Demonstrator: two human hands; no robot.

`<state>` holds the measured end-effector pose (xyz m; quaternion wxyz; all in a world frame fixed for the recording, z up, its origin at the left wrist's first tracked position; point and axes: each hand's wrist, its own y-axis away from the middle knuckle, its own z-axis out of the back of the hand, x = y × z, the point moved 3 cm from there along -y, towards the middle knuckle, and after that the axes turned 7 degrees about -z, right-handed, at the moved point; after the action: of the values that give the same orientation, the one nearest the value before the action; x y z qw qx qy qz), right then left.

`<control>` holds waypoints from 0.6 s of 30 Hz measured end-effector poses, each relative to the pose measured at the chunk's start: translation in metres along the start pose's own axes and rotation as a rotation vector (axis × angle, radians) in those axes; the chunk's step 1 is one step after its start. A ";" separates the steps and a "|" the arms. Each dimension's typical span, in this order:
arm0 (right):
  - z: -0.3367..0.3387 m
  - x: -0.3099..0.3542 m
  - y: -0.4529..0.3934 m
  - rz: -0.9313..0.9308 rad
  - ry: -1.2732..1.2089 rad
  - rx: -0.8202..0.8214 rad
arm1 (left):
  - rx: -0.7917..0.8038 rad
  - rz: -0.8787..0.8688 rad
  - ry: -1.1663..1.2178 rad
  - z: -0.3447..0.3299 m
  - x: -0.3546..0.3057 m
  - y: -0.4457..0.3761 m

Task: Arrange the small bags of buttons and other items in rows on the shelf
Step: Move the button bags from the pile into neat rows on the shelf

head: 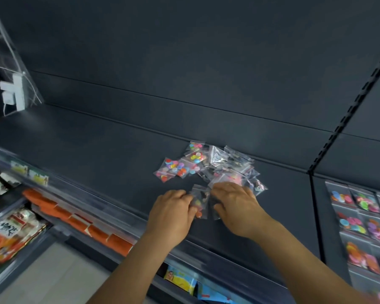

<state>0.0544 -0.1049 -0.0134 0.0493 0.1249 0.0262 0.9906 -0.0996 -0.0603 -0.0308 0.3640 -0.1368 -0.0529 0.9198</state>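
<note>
A loose pile of small clear bags (208,164) with coloured buttons and dark items lies on the dark shelf (110,150). My left hand (173,212) and my right hand (237,205) rest at the near edge of the pile. Both pinch the same small bag of buttons (200,200) between them, left fingers on its left edge, right fingers on its right edge. On the neighbouring shelf section at the right, bags of buttons in rows (364,224) lie flat side by side.
A slotted upright (347,115) divides the two shelf sections. Below the shelf's front rail (92,196) are orange packets (79,222), snack bags (11,233) and a yellow-blue packet (182,279). A white power strip (13,93) with cables hangs at far left.
</note>
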 end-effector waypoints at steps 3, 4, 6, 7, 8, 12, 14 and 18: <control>0.000 0.012 -0.015 0.016 -0.022 -0.042 | -0.041 0.052 0.006 0.004 0.019 -0.009; 0.000 0.016 -0.021 0.022 -0.029 -0.053 | -0.057 0.071 0.013 0.006 0.025 -0.013; 0.001 0.025 -0.034 0.024 -0.033 -0.054 | -0.056 0.101 0.007 0.008 0.039 -0.020; 0.001 0.029 -0.041 0.026 -0.029 -0.046 | -0.038 0.119 0.001 0.008 0.046 -0.024; 0.001 0.034 -0.049 0.030 -0.023 -0.032 | -0.011 0.141 0.002 0.006 0.052 -0.027; -0.006 0.050 -0.074 0.052 0.026 0.062 | 0.083 0.162 0.012 0.000 0.067 -0.033; -0.013 0.054 -0.079 0.100 0.062 0.108 | 0.035 0.135 0.009 0.000 0.067 -0.028; -0.013 0.059 -0.076 0.213 0.020 0.039 | -0.135 0.125 0.063 0.009 0.073 -0.018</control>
<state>0.0014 -0.0235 -0.0168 -0.0591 0.1179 0.0327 0.9907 -0.1408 0.0026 -0.0345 0.2974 -0.1928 -0.0946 0.9303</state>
